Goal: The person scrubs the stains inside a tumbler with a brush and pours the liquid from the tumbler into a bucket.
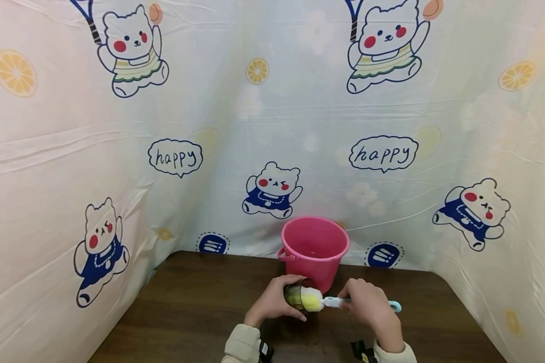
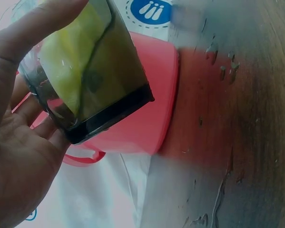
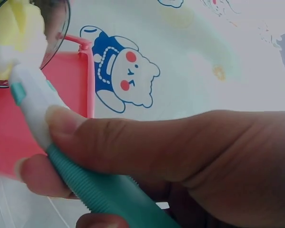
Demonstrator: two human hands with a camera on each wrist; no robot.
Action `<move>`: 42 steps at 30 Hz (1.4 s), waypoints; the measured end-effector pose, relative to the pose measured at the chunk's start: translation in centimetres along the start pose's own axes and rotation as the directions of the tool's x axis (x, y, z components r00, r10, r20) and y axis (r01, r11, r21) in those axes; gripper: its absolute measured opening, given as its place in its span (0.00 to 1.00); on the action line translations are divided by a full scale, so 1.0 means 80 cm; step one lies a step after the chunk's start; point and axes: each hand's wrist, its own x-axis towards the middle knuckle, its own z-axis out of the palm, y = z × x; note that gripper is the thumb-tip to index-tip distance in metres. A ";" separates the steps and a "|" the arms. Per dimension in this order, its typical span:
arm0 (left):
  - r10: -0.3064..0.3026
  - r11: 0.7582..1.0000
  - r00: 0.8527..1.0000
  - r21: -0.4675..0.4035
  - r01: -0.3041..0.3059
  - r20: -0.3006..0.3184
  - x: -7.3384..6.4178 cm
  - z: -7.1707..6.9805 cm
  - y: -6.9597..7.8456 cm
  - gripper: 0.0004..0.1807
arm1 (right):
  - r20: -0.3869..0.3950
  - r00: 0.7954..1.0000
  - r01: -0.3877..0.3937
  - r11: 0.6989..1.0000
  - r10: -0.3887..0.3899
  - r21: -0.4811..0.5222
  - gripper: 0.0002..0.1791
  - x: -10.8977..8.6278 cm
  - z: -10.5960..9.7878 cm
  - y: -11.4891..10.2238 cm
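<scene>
My left hand point(image 1: 277, 301) grips a dark see-through cup point(image 2: 116, 71), tilted on its side with its mouth toward the right. Inside the cup sits the yellow and white sponge head of a cleaning brush point(image 1: 312, 299), part of it showing past the rim. My right hand point(image 1: 368, 304) holds the brush by its white and teal handle point(image 3: 104, 190), thumb on top and fingers curled beneath. In the left wrist view the yellow sponge shows through the cup's wall, near its thick base. Both hands are above the table, just in front of a pink bucket.
The pink bucket point(image 1: 315, 242) stands at the back of the brown wooden table point(image 1: 200, 297), its handle hanging at the left. Water drops point(image 2: 223, 69) lie on the tabletop. A patterned curtain point(image 1: 227, 126) with bears hangs behind and at both sides.
</scene>
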 end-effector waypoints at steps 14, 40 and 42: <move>-0.020 1.000 1.000 -0.024 0.020 -0.008 0.001 0.001 0.000 0.48 | 0.043 0.994 0.093 0.990 -0.098 0.110 0.03 0.000 -0.007 0.013; -0.027 0.999 1.000 -0.042 0.027 0.006 0.001 0.005 -0.004 0.48 | 0.020 0.999 0.047 0.996 -0.049 0.079 0.02 -0.004 -0.006 0.006; -0.025 0.999 1.000 -0.037 0.025 0.009 0.002 0.004 -0.003 0.48 | 0.009 1.000 0.020 0.998 -0.021 0.059 0.02 -0.003 -0.005 0.005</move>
